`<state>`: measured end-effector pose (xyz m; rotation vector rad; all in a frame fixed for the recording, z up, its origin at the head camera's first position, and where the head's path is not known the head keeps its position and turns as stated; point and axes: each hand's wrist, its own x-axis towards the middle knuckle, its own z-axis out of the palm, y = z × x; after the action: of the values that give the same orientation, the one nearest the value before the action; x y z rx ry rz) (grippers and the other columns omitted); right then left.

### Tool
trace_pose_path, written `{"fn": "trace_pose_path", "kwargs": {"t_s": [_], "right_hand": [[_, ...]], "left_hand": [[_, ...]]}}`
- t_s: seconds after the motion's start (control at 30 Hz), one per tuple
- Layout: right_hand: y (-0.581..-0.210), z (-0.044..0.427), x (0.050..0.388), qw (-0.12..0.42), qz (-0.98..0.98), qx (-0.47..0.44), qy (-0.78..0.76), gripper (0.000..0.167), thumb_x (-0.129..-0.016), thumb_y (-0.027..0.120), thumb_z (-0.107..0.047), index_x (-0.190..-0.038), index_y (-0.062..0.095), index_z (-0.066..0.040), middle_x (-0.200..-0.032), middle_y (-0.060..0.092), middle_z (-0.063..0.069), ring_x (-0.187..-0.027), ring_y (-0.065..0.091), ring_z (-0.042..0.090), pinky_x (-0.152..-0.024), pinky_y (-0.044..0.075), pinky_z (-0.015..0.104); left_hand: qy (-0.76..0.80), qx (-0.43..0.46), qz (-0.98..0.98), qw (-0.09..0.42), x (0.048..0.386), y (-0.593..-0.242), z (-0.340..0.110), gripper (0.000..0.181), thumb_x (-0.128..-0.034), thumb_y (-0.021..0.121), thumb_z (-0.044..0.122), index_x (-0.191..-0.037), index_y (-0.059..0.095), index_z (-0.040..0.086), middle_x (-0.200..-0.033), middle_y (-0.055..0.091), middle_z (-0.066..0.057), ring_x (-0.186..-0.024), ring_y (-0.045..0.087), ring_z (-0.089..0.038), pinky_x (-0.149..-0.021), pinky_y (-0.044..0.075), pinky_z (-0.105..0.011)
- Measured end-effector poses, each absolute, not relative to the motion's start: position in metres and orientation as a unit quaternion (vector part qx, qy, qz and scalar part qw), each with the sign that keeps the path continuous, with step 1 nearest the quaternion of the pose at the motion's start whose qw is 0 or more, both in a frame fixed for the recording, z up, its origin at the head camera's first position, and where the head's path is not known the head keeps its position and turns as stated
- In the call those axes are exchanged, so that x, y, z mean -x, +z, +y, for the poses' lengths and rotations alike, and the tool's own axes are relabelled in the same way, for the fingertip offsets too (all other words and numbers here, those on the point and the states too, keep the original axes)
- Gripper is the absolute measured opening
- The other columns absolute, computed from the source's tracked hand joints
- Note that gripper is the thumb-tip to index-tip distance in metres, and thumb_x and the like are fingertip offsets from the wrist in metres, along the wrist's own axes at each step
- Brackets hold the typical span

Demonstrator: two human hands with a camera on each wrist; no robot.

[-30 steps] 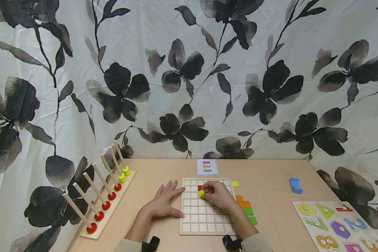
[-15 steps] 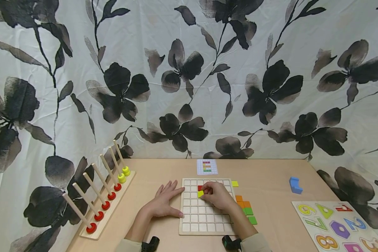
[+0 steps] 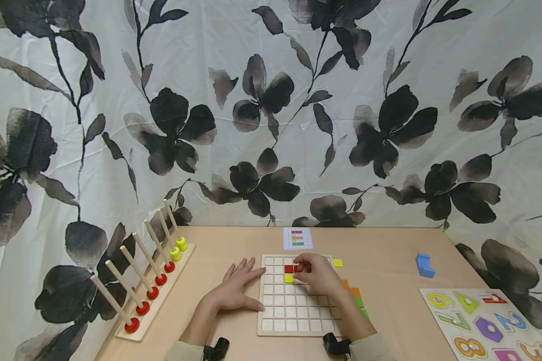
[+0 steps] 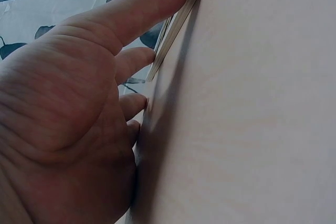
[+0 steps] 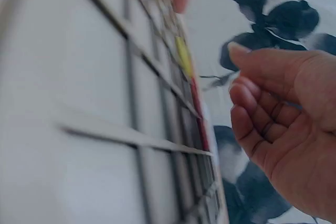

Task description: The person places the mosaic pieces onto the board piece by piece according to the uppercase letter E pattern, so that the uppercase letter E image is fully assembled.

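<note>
1. Floral cloth (image 3: pixel 262 125) hung behind the bench (image 3: pixel 388 311), where a gridded board (image 3: pixel 293 334) held a yellow tile (image 3: pixel 289 279) just in front of a red tile (image 3: pixel 289 269).
2. Over the board, the right hand (image 3: pixel 318 275) was loosely curled, holding nothing; the left hand (image 3: pixel 239 289), fingers spread, touched the board's edge.
3. Careless movement of the right hand could perhaps push the tile crooked.
4. A rack (image 3: pixel 162 295) carried red rings (image 3: pixel 152 294) and yellow rings (image 3: pixel 175 255).
</note>
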<state>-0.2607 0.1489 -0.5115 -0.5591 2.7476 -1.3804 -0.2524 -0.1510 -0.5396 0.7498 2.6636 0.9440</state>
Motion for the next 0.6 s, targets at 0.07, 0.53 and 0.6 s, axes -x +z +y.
{"fn": "trace_pose_path", "kwargs": {"t_s": [0.07,0.53,0.6], "right_hand": [[-0.504,0.156,0.259,-0.007,0.872,0.173,-0.459,0.027,-0.088,0.082,-0.008,-0.114,0.073,-0.004,-0.089,0.065,-0.001,-0.079,0.059,0.014,-0.068,0.052,0.021],[-0.481,0.205,0.258,-0.04,0.864,0.136,-0.483,0.033,-0.091,0.081,-0.016,-0.122,0.072,-0.01,-0.101,0.07,0.004,-0.088,0.06,0.019,-0.076,0.054,0.021],[-0.482,0.21,0.258,-0.035,0.866,0.128,-0.481,0.032,-0.092,0.081,-0.017,-0.123,0.072,-0.011,-0.101,0.069,0.004,-0.089,0.059,0.02,-0.076,0.053,0.021]], "left_hand": [[0.323,-0.256,0.905,0.109,0.252,-0.539,-0.151,0.103,-0.0719,0.089,0.058,-0.158,0.047,0.021,-0.173,0.016,-0.022,-0.162,0.004,-0.043,-0.127,-0.004,-0.067],[0.323,-0.257,0.904,0.106,0.252,-0.538,-0.15,0.103,-0.0717,0.089,0.058,-0.158,0.047,0.021,-0.173,0.016,-0.022,-0.162,0.004,-0.043,-0.127,-0.004,-0.067],[0.321,-0.258,0.905,0.106,0.252,-0.539,-0.15,0.103,-0.0717,0.089,0.058,-0.158,0.047,0.021,-0.173,0.016,-0.022,-0.162,0.005,-0.043,-0.127,-0.003,-0.067]]}}
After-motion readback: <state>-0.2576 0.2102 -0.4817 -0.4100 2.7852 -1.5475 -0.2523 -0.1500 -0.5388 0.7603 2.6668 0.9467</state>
